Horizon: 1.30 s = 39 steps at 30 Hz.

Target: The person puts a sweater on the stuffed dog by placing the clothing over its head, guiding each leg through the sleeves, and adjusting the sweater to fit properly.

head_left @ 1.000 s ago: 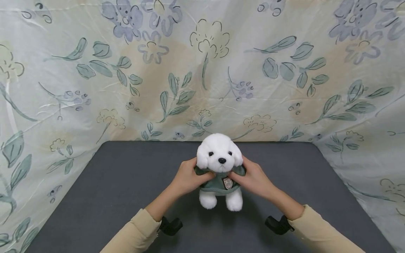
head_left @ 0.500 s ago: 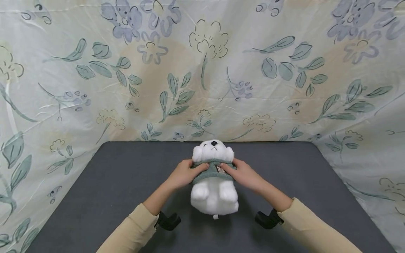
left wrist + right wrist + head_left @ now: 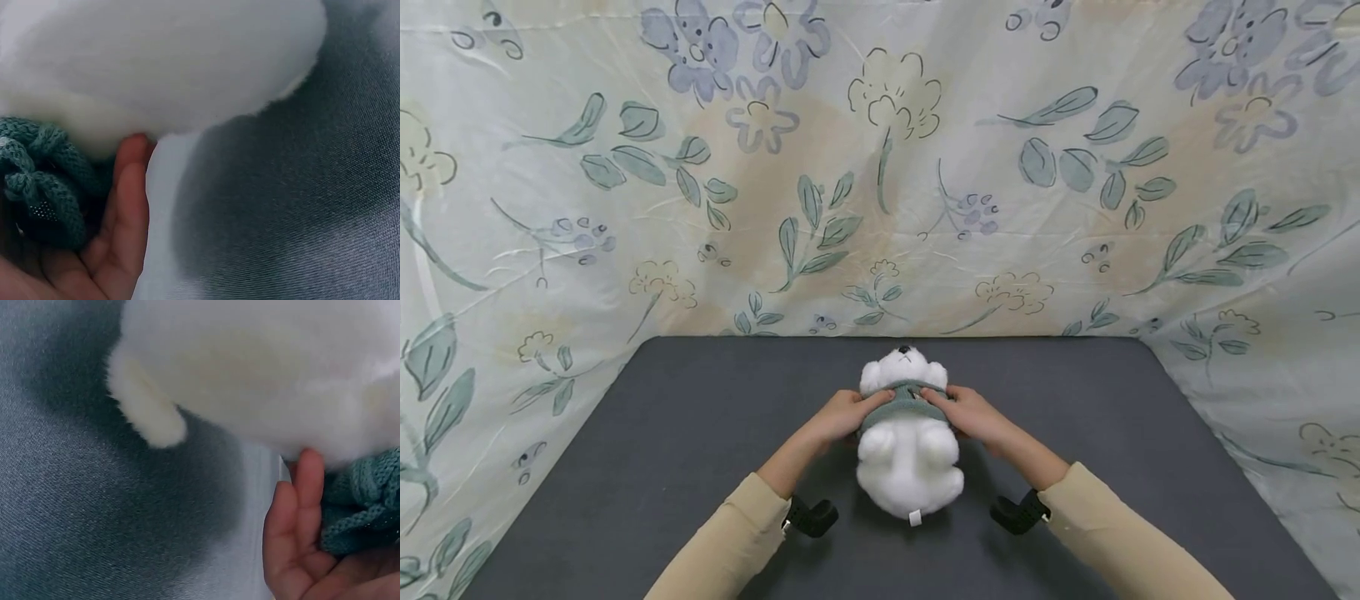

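Behind everything I see the flowered cloth point(image 3: 880, 250), and in front of it the gray table point(image 3: 700, 450). The white toy dog point(image 3: 906, 479) is at the table's middle, head tipped back to the far side, belly and feet facing me; I can't tell whether its underside touches the table. The left hand point(image 3: 847, 413) and right hand point(image 3: 975, 414) pinch it from both sides, thumbs on the chest, fingers around the flanks. They grip the green sweater point(image 3: 898, 404), and that is my main worry: loose knit could slide over the plush and let the body slip or twist. Uneven squeezing might roll it left or right. With the round bottom toward me, letting go now could topple it. The small white tag point(image 3: 915, 517) could fold underneath.
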{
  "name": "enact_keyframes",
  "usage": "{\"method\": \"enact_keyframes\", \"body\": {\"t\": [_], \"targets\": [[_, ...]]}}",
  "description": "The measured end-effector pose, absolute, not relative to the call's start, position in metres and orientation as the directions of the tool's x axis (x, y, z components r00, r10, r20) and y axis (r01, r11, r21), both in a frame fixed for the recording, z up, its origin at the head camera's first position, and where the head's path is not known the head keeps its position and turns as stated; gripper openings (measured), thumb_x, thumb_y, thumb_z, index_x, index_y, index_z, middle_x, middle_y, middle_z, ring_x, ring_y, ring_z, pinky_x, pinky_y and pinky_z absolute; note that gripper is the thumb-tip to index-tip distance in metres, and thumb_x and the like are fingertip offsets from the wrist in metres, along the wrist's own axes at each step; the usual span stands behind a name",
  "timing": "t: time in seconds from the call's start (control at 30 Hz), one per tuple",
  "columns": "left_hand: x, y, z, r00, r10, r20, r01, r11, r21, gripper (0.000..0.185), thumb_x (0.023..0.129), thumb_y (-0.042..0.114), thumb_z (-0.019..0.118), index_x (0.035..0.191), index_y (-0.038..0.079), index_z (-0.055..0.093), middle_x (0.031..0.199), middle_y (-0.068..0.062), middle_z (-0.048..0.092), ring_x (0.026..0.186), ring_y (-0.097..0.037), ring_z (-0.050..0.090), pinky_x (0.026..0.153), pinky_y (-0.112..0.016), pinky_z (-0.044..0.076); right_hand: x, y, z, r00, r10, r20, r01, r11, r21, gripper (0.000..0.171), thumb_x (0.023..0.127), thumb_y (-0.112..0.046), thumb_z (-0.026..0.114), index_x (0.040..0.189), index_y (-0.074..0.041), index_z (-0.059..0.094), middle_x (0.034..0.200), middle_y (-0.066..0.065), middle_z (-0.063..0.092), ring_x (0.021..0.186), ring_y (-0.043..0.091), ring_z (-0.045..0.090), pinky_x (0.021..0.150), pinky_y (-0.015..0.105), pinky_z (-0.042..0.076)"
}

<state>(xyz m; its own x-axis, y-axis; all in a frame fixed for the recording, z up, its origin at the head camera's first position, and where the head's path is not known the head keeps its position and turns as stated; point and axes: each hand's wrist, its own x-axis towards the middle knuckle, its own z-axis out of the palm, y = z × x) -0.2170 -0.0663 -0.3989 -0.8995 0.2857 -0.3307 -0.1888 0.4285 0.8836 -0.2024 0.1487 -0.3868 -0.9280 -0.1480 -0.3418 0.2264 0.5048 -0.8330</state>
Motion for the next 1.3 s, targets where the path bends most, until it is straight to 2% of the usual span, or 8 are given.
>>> {"method": "enact_keyframes", "body": {"t": [0.2,0.27,0.37,0.6,0.77,0.93,1.1,1.3], "targets": [[-0.224,-0.061,-0.414,-0.889,0.281,-0.361,-0.237,0.391,0.889,0.057,0.079,0.063,0.056,0.080,0.006,0.064,0.076,-0.004,0.061,0.058,-0.013,0.058,0.055,-0.031,0.052,-0.208,0.153,-0.397,-0.923,-0.134,-0.360,0.250,0.501,-0.829,0.071,0.087,-0.059,0.047,0.129,-0.001,0.047,0.092,0.008,0.059,0.070,0.012,0.057,0.063,0.031,0.050],[-0.226,-0.061,-0.417,-0.889,0.277,-0.363,-0.243,0.386,0.890,0.058,0.080,0.063,0.055,0.082,0.005,0.065,0.077,-0.005,0.062,0.058,-0.013,0.058,0.054,-0.031,0.052,-0.209,0.155,-0.400,-0.923,-0.138,-0.358,0.251,0.490,-0.835,0.070,0.089,-0.056,0.046,0.131,0.000,0.045,0.108,0.013,0.059,0.083,0.017,0.061,0.067,0.034,0.053],[-0.229,-0.061,-0.421,-0.888,0.275,-0.369,-0.250,0.386,0.888,0.061,0.080,0.063,0.055,0.086,0.004,0.067,0.082,-0.007,0.063,0.060,-0.015,0.060,0.055,-0.032,0.052,-0.209,0.157,-0.403,-0.926,-0.144,-0.349,0.241,0.487,-0.840,0.062,0.092,-0.053,0.045,0.125,0.000,0.048,0.114,0.017,0.055,0.090,0.022,0.061,0.069,0.036,0.053],[-0.233,-0.064,-0.427,-0.901,0.241,-0.360,-0.244,0.404,0.881,0.060,0.083,0.061,0.053,0.087,0.003,0.069,0.083,-0.008,0.064,0.066,-0.016,0.062,0.058,-0.032,0.053,-0.205,0.163,-0.408,-0.965,-0.127,-0.230,0.144,0.475,-0.868,0.044,0.094,-0.040,0.049,0.121,-0.005,0.049,0.118,0.014,0.051,0.091,0.021,0.057,0.071,0.037,0.053],[-0.234,-0.066,-0.426,-0.920,0.199,-0.339,-0.230,0.428,0.874,0.055,0.083,0.058,0.055,0.080,0.004,0.069,0.073,-0.005,0.062,0.057,-0.013,0.058,0.054,-0.029,0.051,-0.199,0.167,-0.410,-0.991,-0.129,-0.041,-0.040,0.568,-0.822,0.035,0.093,-0.039,0.052,0.118,-0.014,0.051,0.121,0.009,0.051,0.095,0.022,0.057,0.072,0.035,0.049],[-0.233,-0.072,-0.424,-0.935,0.174,-0.309,-0.202,0.456,0.867,0.051,0.085,0.053,0.055,0.073,0.005,0.069,0.064,-0.001,0.058,0.053,-0.009,0.053,0.049,-0.024,0.045,-0.191,0.169,-0.412,-0.958,-0.260,0.118,-0.252,0.573,-0.780,0.026,0.092,-0.026,0.057,0.116,-0.016,0.054,0.115,0.007,0.051,0.103,0.024,0.055,0.079,0.037,0.048],[-0.233,-0.080,-0.425,-0.940,0.161,-0.301,-0.189,0.489,0.852,0.049,0.087,0.052,0.054,0.064,0.009,0.063,0.056,0.003,0.050,0.049,-0.008,0.046,0.047,-0.023,0.039,-0.188,0.161,-0.414,-0.914,-0.353,0.201,-0.383,0.584,-0.716,0.033,0.086,-0.014,0.065,0.116,-0.012,0.053,0.109,0.006,0.051,0.091,0.016,0.051,0.071,0.027,0.049],[-0.231,-0.092,-0.424,-0.938,0.154,-0.311,-0.178,0.557,0.812,0.045,0.088,0.051,0.053,0.067,0.012,0.061,0.052,0.004,0.037,0.047,-0.009,0.034,0.048,-0.024,0.034,-0.188,0.144,-0.415,-0.911,-0.342,0.230,-0.403,0.625,-0.668,0.017,0.087,-0.017,0.064,0.103,-0.016,0.058,0.095,0.000,0.053,0.072,0.012,0.044,0.060,0.024,0.039]]}}
